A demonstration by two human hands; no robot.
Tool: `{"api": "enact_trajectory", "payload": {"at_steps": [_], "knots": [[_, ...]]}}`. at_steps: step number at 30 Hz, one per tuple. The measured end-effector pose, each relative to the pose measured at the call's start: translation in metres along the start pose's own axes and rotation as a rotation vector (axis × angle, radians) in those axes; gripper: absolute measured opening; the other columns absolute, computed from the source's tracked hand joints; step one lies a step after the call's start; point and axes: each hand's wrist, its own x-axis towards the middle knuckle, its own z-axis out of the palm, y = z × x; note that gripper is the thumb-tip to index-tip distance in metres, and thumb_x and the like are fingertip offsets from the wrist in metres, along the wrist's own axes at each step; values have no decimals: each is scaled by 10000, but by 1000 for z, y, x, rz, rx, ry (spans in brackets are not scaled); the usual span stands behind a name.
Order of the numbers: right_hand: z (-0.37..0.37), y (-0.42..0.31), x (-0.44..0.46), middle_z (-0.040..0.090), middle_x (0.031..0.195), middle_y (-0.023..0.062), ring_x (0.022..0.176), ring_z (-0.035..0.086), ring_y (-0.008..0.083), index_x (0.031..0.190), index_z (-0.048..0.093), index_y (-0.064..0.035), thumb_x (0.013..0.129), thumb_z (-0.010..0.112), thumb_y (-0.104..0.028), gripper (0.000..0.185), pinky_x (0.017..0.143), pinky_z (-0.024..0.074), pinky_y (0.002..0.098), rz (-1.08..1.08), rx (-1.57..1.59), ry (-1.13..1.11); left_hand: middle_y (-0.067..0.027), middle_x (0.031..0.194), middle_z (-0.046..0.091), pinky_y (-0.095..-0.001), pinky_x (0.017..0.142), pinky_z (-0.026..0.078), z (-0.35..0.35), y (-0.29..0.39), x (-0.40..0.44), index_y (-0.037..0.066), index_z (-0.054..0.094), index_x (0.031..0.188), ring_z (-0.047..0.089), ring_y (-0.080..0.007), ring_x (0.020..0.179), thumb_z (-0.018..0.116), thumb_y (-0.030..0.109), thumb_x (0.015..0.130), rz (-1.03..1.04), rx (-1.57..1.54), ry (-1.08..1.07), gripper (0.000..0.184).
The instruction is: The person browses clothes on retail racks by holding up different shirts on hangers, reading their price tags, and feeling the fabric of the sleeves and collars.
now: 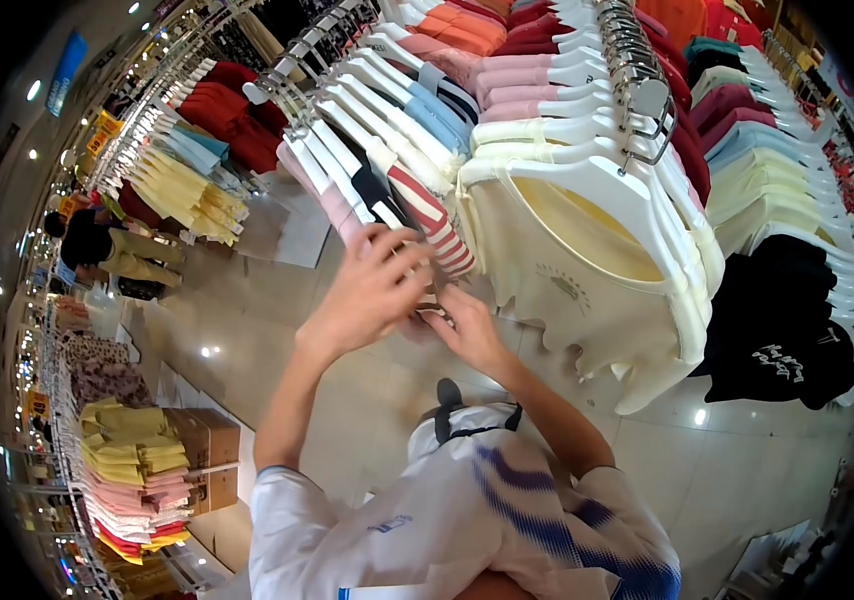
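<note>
My left hand (pixel 372 292) is over the lower front of the hanging tops on the left rack, its fingers spread and slightly blurred. Close beside it, my right hand (pixel 464 325) has thumb and fingers brought together at a garment's edge; what lies between them is too small and hidden to tell. Just above my hands hang a red-and-white striped top (pixel 434 222), a black top (pixel 375 190) and a pink top (pixel 335 205) on white hangers. Right of them a cream top (pixel 577 290) with a small printed motif hangs facing me.
More tops on white hangers fill the racks ahead, with black tops (pixel 772 320) at the right. Along the left are a rack of yellow tops (pixel 182 190), stacked folded clothes (pixel 132 460) and a cardboard box (pixel 209 450). A person (pixel 117 250) stands bent in the left aisle.
</note>
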Motion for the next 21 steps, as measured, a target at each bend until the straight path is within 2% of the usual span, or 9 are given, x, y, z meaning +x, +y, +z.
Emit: {"api": "enact_trajectory", "payload": {"at_steps": [4,6,10,11,12,14,16,19,21], "knots": [[-7,4,-7,541,829,141,732,569,321,935,596,12,819,633,-68,146,631,467,369,5,131,26,-73,955,559,-530,1012,318,19,0,-1,63,550,864,517,-254,1051,639,116,697,91,73,-139,196],[-18,0,-10,555,809,133,664,576,302,912,609,11,821,645,-83,135,624,470,363,124,134,9,-63,912,557,-526,1046,302,21,-2,1,68,562,808,520,-242,1040,599,104,698,89,109,-202,122],[-18,40,-21,579,715,98,601,547,139,943,618,11,821,663,-107,176,562,426,264,194,252,108,-57,884,555,-490,1007,338,24,-11,3,64,559,785,525,-234,1001,610,103,669,48,48,-147,133],[-17,52,-25,592,684,34,625,514,63,947,628,18,866,636,-122,162,558,398,212,253,336,84,-60,876,559,-457,979,355,22,-11,4,58,550,792,528,-236,973,623,83,676,25,45,-148,139],[-18,50,-25,592,684,34,625,514,63,947,628,18,866,636,-122,162,558,398,212,260,338,82,-60,876,559,-457,979,355,22,-12,5,58,550,792,528,-236,973,623,83,676,23,40,-152,139],[-23,43,-25,601,722,-16,645,511,35,939,639,24,919,590,-145,177,564,401,198,468,775,45,-59,856,562,-429,964,364,24,-14,8,54,537,797,531,-237,947,634,56,703,-25,-26,-107,136],[-27,44,-25,615,785,-24,675,515,22,970,640,33,952,550,-158,212,579,403,182,463,812,20,-58,827,561,-408,921,381,27,-17,10,51,520,793,533,-236,899,643,58,743,-26,-37,-96,133],[-29,38,-21,647,929,26,801,579,69,1061,597,48,950,547,-142,225,726,460,218,542,1156,70,-54,805,568,-375,892,389,29,-19,10,73,552,781,535,-213,872,581,30,700,-44,-16,-73,96],[-31,50,-27,649,939,35,819,586,83,1057,595,46,950,547,-144,223,751,465,231,522,1152,67,-52,805,561,-383,883,390,31,-21,10,65,528,785,529,-220,856,612,58,741,-41,-23,-62,95]]}}
